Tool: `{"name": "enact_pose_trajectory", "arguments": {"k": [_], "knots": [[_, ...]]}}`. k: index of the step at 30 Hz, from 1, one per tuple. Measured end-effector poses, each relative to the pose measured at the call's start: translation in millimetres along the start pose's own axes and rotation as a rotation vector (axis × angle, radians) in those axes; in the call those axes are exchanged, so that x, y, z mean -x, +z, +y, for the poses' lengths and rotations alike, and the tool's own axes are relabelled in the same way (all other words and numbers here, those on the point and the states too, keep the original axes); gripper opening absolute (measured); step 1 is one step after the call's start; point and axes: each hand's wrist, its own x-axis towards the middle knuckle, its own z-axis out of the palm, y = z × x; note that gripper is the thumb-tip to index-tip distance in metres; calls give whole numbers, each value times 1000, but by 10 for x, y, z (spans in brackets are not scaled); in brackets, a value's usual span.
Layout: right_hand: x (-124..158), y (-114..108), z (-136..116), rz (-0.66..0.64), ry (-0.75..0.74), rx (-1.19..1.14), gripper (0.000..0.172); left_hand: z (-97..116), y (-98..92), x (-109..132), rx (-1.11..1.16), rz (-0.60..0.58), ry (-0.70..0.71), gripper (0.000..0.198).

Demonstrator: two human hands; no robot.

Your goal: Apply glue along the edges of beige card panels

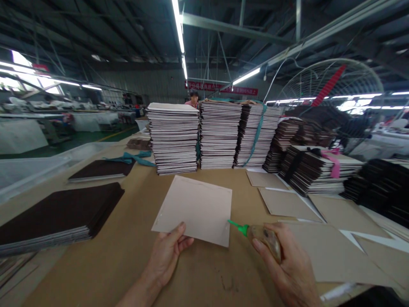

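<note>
A pale square cardboard sheet [197, 209] lies tilted above the brown table [124, 256]. My left hand [166, 253] pinches its near edge, thumb on top and fingers curled under. My right hand [287, 266] is wrapped round a glue bottle [263, 236] with a green nozzle. The nozzle tip touches the sheet's right edge near the lower corner.
Tall stacks of dark-edged boards [174, 138] stand at the back of the table, some bound with teal strap. Dark brown board piles [57, 215] lie at left. Loose grey sheets [289, 202] and more dark stacks [316, 170] sit at right. A person [193, 98] stands behind the stacks.
</note>
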Motion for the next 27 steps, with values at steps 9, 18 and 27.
{"name": "enact_pose_trajectory", "arguments": {"k": [9, 18, 27], "knots": [[142, -21, -80, -98, 79, -70, 28, 30, 14, 1, -4, 13, 5, 28], [188, -11, -125, -92, 91, -93, 28, 24, 9, -19, -3, 29, 21, 29], [64, -9, -75, -61, 43, -46, 26, 40, 17, 19, 4, 7, 13, 33]]}}
